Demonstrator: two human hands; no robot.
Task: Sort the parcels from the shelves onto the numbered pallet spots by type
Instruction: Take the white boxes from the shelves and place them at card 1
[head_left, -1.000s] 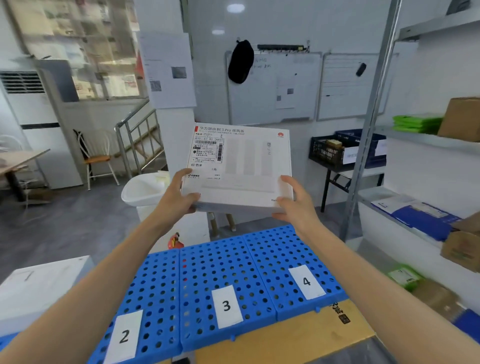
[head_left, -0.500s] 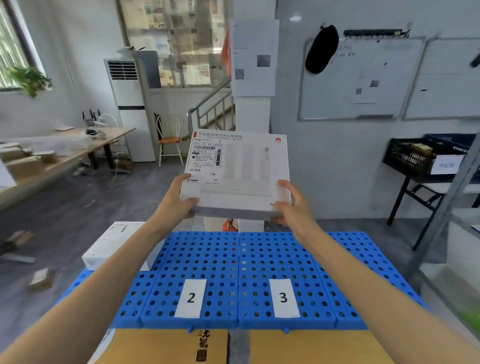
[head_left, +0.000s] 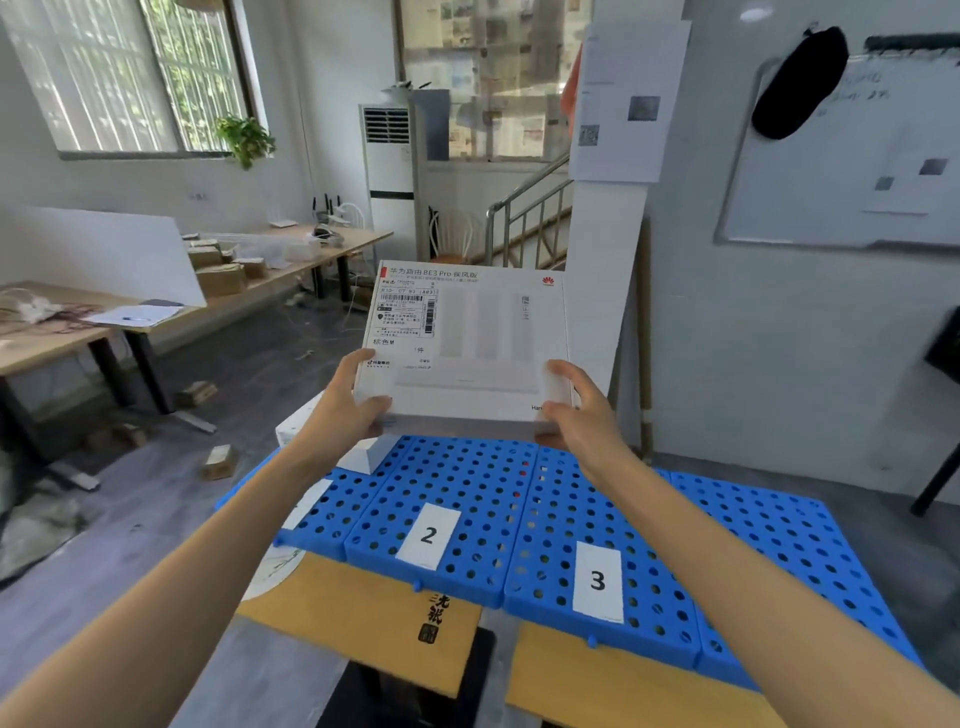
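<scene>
I hold a flat white router box (head_left: 467, 338) with a shipping label in the air above the far edge of the blue perforated pallet (head_left: 727, 545). My left hand (head_left: 348, 405) grips its near left corner, thumb on top. My right hand (head_left: 576, 410) grips the near right corner. White labels 2 (head_left: 428, 535) and 3 (head_left: 597, 579) lie on the pallet's near side. Another white box (head_left: 363, 452) rests on the pallet's far left, mostly hidden behind my left forearm.
Brown cardboard sheets (head_left: 363, 618) lie under the pallet's near edge. Wooden tables (head_left: 67, 332) with small cartons stand to the left. Loose cartons (head_left: 218, 460) are scattered on the grey floor. A white pillar (head_left: 608, 260) and a whiteboard (head_left: 857, 156) stand behind.
My view has swung left: the shelves have left the frame and the tables and window have come in. Labels 2 and 3 have shifted right. Both hands keep the same grip on the box.
</scene>
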